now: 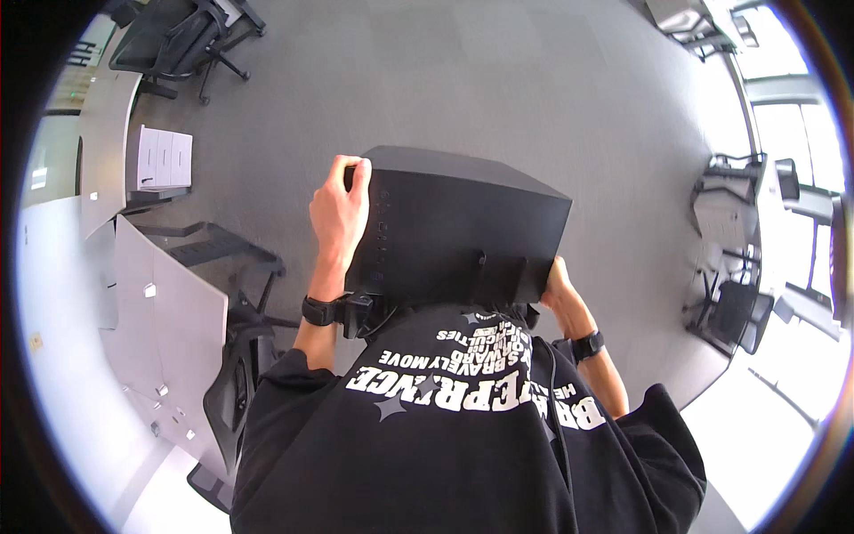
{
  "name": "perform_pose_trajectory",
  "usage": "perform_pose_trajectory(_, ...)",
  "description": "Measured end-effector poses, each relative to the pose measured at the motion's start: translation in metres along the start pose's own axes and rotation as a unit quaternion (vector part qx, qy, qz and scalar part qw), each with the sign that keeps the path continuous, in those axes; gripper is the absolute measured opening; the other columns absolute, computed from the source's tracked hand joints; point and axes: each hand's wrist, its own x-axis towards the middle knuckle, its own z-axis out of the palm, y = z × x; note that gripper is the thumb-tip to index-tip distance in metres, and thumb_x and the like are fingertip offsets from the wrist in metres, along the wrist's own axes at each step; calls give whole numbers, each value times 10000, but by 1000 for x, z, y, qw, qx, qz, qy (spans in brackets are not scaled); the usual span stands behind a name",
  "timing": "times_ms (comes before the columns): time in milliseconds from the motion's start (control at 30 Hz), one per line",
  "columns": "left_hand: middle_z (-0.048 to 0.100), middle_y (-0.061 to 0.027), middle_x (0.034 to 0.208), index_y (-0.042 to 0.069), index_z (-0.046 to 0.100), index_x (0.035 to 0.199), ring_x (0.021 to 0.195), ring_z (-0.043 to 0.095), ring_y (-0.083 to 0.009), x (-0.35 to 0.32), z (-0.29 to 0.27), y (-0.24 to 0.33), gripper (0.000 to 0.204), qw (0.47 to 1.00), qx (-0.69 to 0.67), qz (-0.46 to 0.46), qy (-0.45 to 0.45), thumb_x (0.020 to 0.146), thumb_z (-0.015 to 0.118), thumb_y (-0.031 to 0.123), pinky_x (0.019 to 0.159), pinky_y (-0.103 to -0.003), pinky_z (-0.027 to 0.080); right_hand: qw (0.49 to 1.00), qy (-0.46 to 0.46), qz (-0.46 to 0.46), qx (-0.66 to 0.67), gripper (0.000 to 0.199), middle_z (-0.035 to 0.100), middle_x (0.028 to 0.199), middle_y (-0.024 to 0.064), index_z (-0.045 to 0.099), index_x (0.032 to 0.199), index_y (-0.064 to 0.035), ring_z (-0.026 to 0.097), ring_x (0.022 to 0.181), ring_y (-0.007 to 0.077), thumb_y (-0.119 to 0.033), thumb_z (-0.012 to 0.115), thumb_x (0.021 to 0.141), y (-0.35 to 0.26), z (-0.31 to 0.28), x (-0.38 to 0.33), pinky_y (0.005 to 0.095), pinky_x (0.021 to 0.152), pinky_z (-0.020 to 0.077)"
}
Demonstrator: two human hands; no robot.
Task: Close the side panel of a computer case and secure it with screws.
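Observation:
A black computer case [458, 231] is held up against my body at chest level, with a row of small buttons and ports down its left edge. My left hand [341, 209] grips its far left corner, thumb and fingers closed on the edge. At the near right edge, my right hand [559, 287] supports the case from the side and below; most of its fingers are hidden behind it. Dark bands with small devices sit on both my wrists.
Grey floor [374, 89] stretches ahead. Left are white desks [169, 294], a white drawer cabinet [165, 158] and black office chairs [173, 40], one chair [236, 383] close by my left elbow. More desks and black chairs [738, 311] stand along the windows at right.

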Motion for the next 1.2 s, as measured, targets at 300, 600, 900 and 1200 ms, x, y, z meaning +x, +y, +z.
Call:
perform_pose_trajectory(300,614,-128,582,155,622,977,607,646,-385,284,78,93,314,996,47,74,25,990,535,456,525,-457,480,997,-65,-19,-45,444,663,1148,198,591,1180,85,688,994,301,-261,391,985,-245,97,141,462,876,583)
perform_pose_trajectory(600,627,-137,605,141,621,976,625,650,-390,544,148,214,326,996,55,65,6,982,549,459,536,-468,480,997,-68,9,24,416,687,1098,172,620,1136,72,702,932,282,-243,395,983,-486,206,240,439,834,593)
perform_pose_trajectory(900,637,-181,726,88,617,1061,711,645,-395,798,207,341,412,996,50,45,-54,1008,475,471,632,-454,477,999,-45,8,15,401,698,1041,150,634,1106,43,707,889,260,-251,393,977,-720,284,363,410,787,603)
perform_pose_trajectory(1200,644,-169,661,145,627,1020,676,646,-427,1068,296,469,365,989,43,112,-87,990,498,485,599,-488,488,995,-24,-18,91,434,690,1099,179,618,1146,51,705,954,282,-265,375,973,-937,378,467,441,838,598)
